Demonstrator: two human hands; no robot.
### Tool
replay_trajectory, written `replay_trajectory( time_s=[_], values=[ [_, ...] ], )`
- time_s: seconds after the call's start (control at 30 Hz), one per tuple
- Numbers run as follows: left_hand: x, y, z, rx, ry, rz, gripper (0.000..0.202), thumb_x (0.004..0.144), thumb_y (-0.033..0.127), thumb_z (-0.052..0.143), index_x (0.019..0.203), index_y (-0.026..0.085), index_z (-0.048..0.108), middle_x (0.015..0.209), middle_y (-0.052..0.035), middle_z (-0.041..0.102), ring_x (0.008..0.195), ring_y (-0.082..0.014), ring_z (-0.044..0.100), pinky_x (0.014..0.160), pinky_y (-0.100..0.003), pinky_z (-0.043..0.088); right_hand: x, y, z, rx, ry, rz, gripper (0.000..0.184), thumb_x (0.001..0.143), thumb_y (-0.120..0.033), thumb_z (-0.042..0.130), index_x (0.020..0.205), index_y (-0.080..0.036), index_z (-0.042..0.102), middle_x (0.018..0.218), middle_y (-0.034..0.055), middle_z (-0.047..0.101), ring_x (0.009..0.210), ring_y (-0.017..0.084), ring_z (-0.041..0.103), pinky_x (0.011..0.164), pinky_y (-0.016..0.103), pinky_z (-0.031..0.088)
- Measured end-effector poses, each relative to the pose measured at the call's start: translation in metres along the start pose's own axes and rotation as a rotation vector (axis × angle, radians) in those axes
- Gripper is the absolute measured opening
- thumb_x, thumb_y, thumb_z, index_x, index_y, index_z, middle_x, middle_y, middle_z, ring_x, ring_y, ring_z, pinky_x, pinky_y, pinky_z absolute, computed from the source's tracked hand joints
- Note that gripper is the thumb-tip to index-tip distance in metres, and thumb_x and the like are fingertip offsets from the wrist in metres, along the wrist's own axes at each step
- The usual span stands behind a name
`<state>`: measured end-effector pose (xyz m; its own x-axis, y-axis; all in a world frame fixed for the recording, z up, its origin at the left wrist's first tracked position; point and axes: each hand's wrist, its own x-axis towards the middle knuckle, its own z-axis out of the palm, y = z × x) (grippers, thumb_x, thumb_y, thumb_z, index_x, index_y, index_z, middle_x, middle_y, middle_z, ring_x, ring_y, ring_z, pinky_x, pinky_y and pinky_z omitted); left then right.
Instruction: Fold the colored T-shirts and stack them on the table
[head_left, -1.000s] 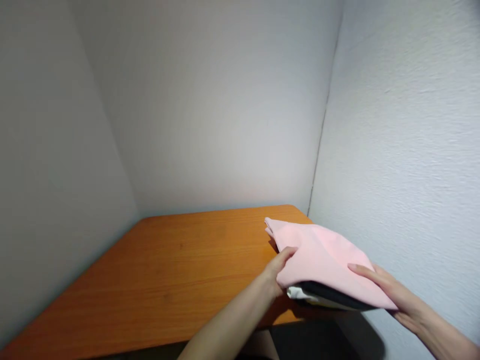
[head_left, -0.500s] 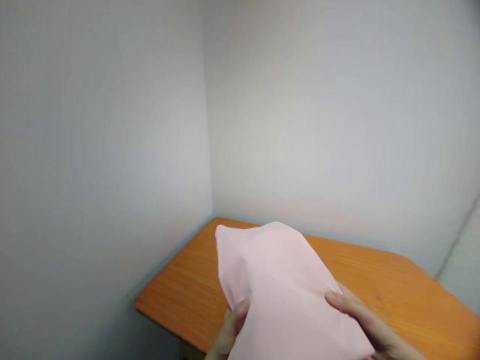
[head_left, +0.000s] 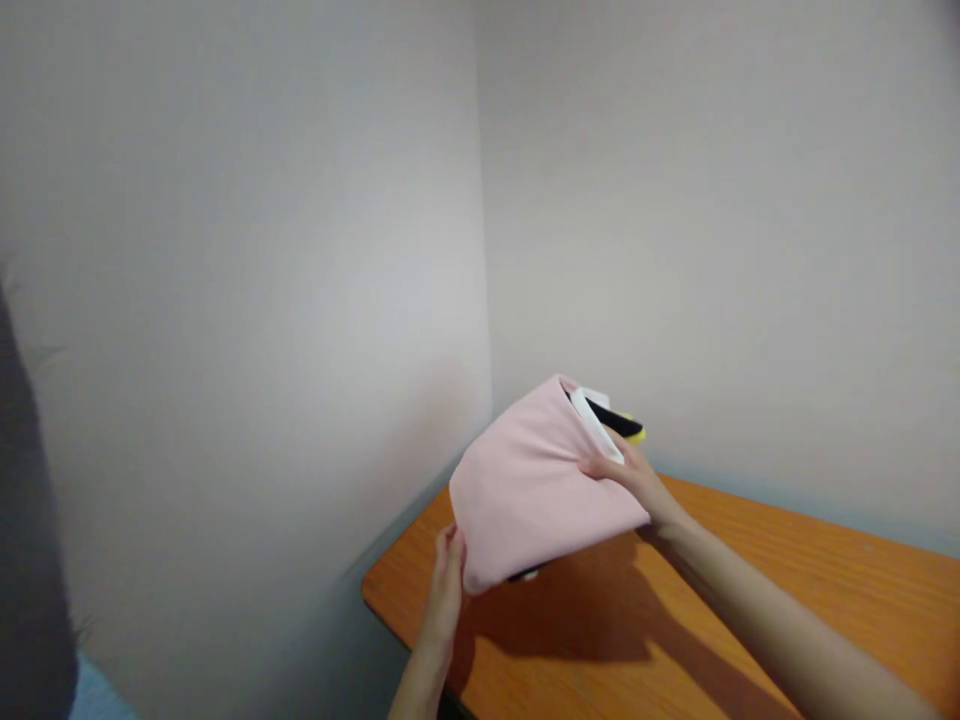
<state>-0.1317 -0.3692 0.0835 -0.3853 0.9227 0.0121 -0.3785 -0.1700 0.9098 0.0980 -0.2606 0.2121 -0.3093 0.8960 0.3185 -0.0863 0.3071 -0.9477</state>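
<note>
I hold a stack of folded clothes (head_left: 536, 485) in the air above the left end of an orange wooden table (head_left: 750, 590). A pink garment lies on top; white, black and yellow layers show at the far right corner (head_left: 611, 420). My left hand (head_left: 448, 570) grips the stack's near left edge from below. My right hand (head_left: 634, 478) clasps the right side, thumb on the pink cloth. The stack is tilted, its far corner raised toward the wall corner.
Plain pale walls meet in a corner (head_left: 484, 300) right behind the stack. The table's left edge (head_left: 382, 605) ends close to the left wall. A dark blurred shape (head_left: 30, 560) and a light blue patch (head_left: 94, 695) sit at the far left.
The stack has travelled from the table's right end to its left end and now hangs tilted in the air. My view has swung left toward the other wall corner.
</note>
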Motion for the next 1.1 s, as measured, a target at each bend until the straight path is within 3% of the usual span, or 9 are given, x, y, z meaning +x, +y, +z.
replay_trajectory(
  time_s=[0.13,0.3,0.4,0.5,0.7,0.8,0.9,1.0,1.1],
  values=[
    [0.011,-0.043,-0.044,0.513,0.102,0.21,0.048,0.082,0.056,0.054,0.11,0.017,0.053,0.117,-0.0156,0.063,0.112,-0.0246,0.06,0.104,-0.044,0.042,0.086,0.003,0.019,-0.593,0.007,-0.469,0.068,0.07,-0.026,0.06,0.135,-0.013,0.048,0.132,0.0122,0.055,0.121,0.03,0.05,0.102,0.037,0.039],
    [0.0,-0.074,-0.061,1.06,0.102,0.339,0.044,0.089,0.042,0.043,0.122,0.015,0.053,0.129,-0.017,0.057,0.122,-0.0262,0.053,0.109,-0.048,0.036,0.139,0.069,0.05,-1.194,-0.276,-0.383,0.071,0.076,-0.015,0.057,0.145,-0.02,0.039,0.126,0.014,0.059,0.117,0.03,0.051,0.098,0.037,0.039],
    [-0.001,-0.077,-0.058,1.206,0.096,0.383,0.045,0.089,0.039,0.042,0.123,0.014,0.055,0.13,-0.0172,0.057,0.124,-0.0273,0.053,0.107,-0.047,0.039,0.134,0.122,0.06,-1.238,-0.404,-0.3,0.054,0.076,-0.016,0.064,0.13,-0.019,0.058,0.118,0.0135,0.062,0.113,0.029,0.053,0.096,0.035,0.039],
    [0.003,-0.082,-0.059,1.224,0.13,0.433,0.041,0.09,0.035,0.04,0.123,0.016,0.056,0.124,-0.0156,0.061,0.117,-0.0252,0.058,0.103,-0.043,0.044,0.126,0.162,0.061,-1.209,-0.409,-0.229,0.03,0.085,-0.027,0.061,0.112,-0.016,0.068,0.109,0.0131,0.064,0.104,0.027,0.056,0.092,0.033,0.041],
    [0.01,-0.092,-0.064,1.214,0.145,0.544,0.032,0.089,0.031,0.042,0.11,0.018,0.062,0.113,-0.0129,0.066,0.109,-0.0242,0.062,0.097,-0.04,0.049,0.136,0.194,0.055,-1.081,-0.265,-0.142,0.009,0.081,-0.02,0.064,0.086,-0.016,0.07,0.1,0.0106,0.063,0.098,0.023,0.056,0.084,0.028,0.04],
    [0.012,-0.094,-0.066,1.212,0.119,0.541,0.032,0.089,0.032,0.04,0.11,0.018,0.062,0.111,-0.0124,0.066,0.105,-0.0237,0.063,0.094,-0.04,0.051,0.148,0.192,0.056,-0.982,-0.167,-0.104,0.005,0.075,-0.016,0.067,0.07,-0.016,0.065,0.086,0.0071,0.062,0.083,0.019,0.057,0.074,0.026,0.04],
    [0.014,-0.098,-0.07,1.211,0.133,0.555,0.033,0.09,0.033,0.04,0.109,0.018,0.062,0.11,-0.013,0.066,0.105,-0.0239,0.064,0.093,-0.04,0.052,0.176,0.165,0.055,-0.862,-0.007,-0.1,0.011,0.076,-0.017,0.062,0.065,-0.017,0.06,0.072,0.0035,0.059,0.069,0.016,0.054,0.065,0.026,0.039],
    [0.016,-0.103,-0.072,1.188,0.165,0.593,0.032,0.089,0.032,0.041,0.108,0.018,0.062,0.107,-0.0134,0.067,0.102,-0.0238,0.065,0.091,-0.04,0.053,0.222,0.107,0.048,-0.729,0.195,-0.182,0.011,0.083,-0.023,0.052,0.074,-0.018,0.056,0.071,0.003,0.059,0.069,0.017,0.052,0.065,0.028,0.038],
    [0.019,-0.105,-0.072,1.141,0.18,0.616,0.03,0.088,0.031,0.041,0.106,0.017,0.062,0.105,-0.0129,0.068,0.098,-0.0228,0.066,0.089,-0.039,0.054,0.264,0.039,0.042,-0.592,0.355,-0.343,0.017,0.09,-0.031,0.042,0.088,-0.019,0.053,0.087,0.0051,0.062,0.078,0.017,0.052,0.073,0.03,0.04]
  ],
)
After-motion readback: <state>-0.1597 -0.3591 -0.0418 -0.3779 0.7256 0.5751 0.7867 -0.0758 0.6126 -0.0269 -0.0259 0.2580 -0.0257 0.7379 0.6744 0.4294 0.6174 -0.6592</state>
